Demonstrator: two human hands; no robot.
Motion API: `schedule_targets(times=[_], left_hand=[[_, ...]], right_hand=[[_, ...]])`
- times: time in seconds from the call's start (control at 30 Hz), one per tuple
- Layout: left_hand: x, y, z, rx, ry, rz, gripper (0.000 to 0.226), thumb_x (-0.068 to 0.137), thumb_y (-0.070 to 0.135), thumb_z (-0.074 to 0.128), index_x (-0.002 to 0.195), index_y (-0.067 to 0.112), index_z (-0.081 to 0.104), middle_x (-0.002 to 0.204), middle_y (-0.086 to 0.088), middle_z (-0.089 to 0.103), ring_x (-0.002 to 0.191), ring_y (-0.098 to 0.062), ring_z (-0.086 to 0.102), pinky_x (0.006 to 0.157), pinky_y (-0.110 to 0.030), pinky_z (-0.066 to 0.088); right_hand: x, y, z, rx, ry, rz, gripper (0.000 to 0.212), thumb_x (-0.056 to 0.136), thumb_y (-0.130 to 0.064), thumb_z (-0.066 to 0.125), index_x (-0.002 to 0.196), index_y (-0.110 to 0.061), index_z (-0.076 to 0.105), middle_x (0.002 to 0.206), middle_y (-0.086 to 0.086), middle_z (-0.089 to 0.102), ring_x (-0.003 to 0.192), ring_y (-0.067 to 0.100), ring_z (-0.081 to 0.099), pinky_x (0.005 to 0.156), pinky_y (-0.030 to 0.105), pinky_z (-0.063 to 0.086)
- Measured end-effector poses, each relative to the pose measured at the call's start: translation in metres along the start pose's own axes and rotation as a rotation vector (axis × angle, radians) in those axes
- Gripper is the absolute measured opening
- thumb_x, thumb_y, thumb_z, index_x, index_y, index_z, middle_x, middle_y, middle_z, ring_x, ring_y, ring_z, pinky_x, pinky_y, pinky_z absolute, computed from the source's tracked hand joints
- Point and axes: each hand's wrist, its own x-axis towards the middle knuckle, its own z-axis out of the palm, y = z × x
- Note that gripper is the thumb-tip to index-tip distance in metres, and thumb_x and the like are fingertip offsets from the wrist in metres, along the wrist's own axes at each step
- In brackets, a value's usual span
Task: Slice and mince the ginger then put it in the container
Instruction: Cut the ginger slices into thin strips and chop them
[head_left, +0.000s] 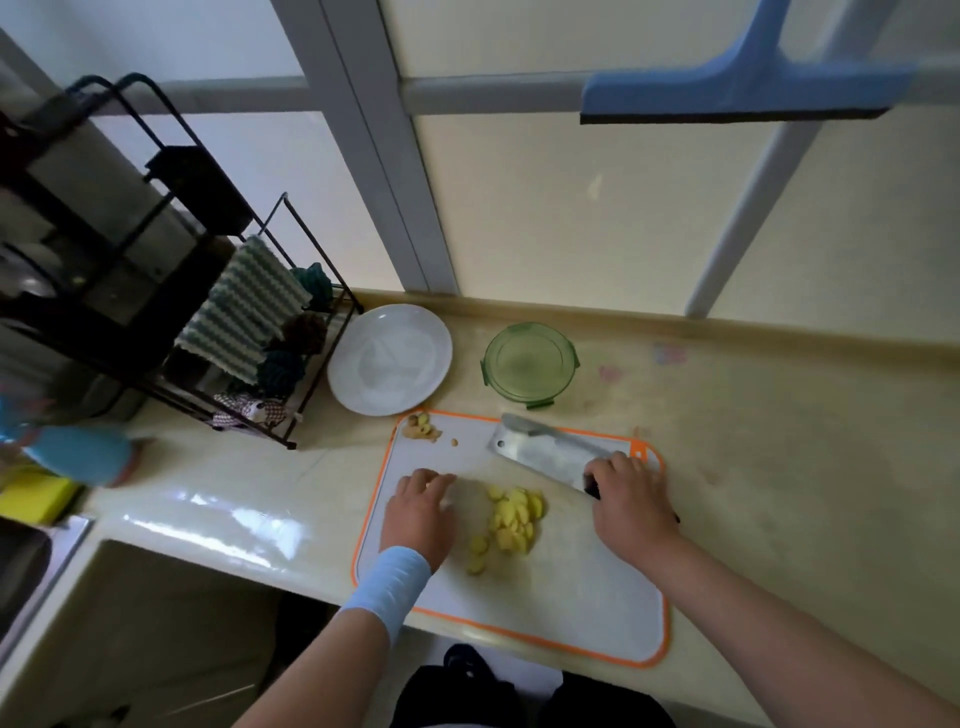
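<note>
A pile of yellow ginger slices (511, 519) lies in the middle of the white cutting board with an orange rim (597, 613). My left hand (418, 512) rests flat on the board just left of the slices, fingers spread, holding nothing. My right hand (626, 506) grips the handle of a steel cleaver (545, 452), whose blade lies over the board's far right part, behind the slices. Ginger scraps (422, 427) sit at the board's far left corner. The green round container (530, 364) stands open on the counter behind the board.
A white plate (389, 358) lies left of the container. A black wire rack (244, 332) with cloths and scrubbers stands at the left. The counter's front edge runs under the board. A blue squeegee (737, 93) hangs on the window above.
</note>
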Motion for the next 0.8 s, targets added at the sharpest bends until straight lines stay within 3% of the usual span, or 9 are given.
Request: schedule_targets(times=[0.1, 0.23, 0.4, 0.5, 0.63, 0.8], left_hand=[[-0.004, -0.018, -0.01, 0.047, -0.027, -0.215, 0.041, 0.089, 0.035, 0.055, 0.13, 0.031, 0.053, 0.129, -0.001, 0.043, 0.119, -0.024, 0.044, 0.087, -0.036, 0.049], [0.001, -0.038, -0.009, -0.016, -0.122, -0.209, 0.033, 0.093, 0.042, 0.054, 0.122, 0.027, 0.056, 0.123, -0.001, 0.046, 0.113, -0.025, 0.049, 0.083, -0.034, 0.048], [0.021, -0.062, -0.011, -0.169, -0.153, 0.028, 0.018, 0.088, 0.028, 0.066, 0.104, 0.021, 0.072, 0.102, 0.0, 0.058, 0.093, -0.025, 0.061, 0.077, -0.025, 0.046], [0.042, -0.07, -0.016, -0.229, -0.118, 0.083, 0.017, 0.086, 0.026, 0.071, 0.1, 0.017, 0.074, 0.099, -0.004, 0.061, 0.092, -0.024, 0.06, 0.08, -0.028, 0.048], [0.074, -0.076, -0.024, -0.292, -0.099, 0.058, 0.034, 0.082, 0.024, 0.073, 0.116, 0.02, 0.07, 0.109, -0.005, 0.063, 0.101, -0.026, 0.06, 0.087, -0.026, 0.044], [0.088, -0.079, -0.032, -0.19, -0.105, 0.069, 0.037, 0.089, 0.026, 0.057, 0.125, 0.034, 0.061, 0.127, 0.004, 0.054, 0.116, -0.021, 0.052, 0.087, -0.031, 0.046]], right_hand=[[0.009, -0.031, -0.012, 0.05, -0.038, -0.045, 0.028, 0.069, -0.018, 0.067, 0.096, -0.019, 0.062, 0.093, 0.007, 0.054, 0.084, 0.033, 0.056, 0.07, 0.043, 0.046], [0.019, -0.081, -0.01, 0.151, -0.238, -0.121, 0.042, 0.088, -0.027, 0.056, 0.129, -0.022, 0.05, 0.122, 0.004, 0.046, 0.111, 0.027, 0.051, 0.087, 0.038, 0.046], [0.028, -0.125, 0.004, 0.076, -0.194, -0.16, 0.038, 0.088, -0.025, 0.053, 0.127, -0.026, 0.054, 0.119, 0.002, 0.05, 0.109, 0.026, 0.048, 0.091, 0.038, 0.042], [0.038, -0.148, 0.012, 0.103, -0.171, -0.177, 0.036, 0.087, -0.023, 0.056, 0.123, -0.025, 0.059, 0.114, 0.003, 0.054, 0.106, 0.027, 0.051, 0.091, 0.037, 0.041], [0.053, -0.174, 0.024, 0.05, -0.22, -0.145, 0.036, 0.088, -0.023, 0.053, 0.123, -0.024, 0.058, 0.114, 0.005, 0.053, 0.107, 0.029, 0.051, 0.094, 0.036, 0.038], [0.063, -0.168, 0.023, 0.011, -0.165, 0.016, 0.037, 0.089, -0.021, 0.052, 0.125, -0.027, 0.057, 0.119, 0.003, 0.051, 0.115, 0.027, 0.045, 0.093, 0.038, 0.039]])
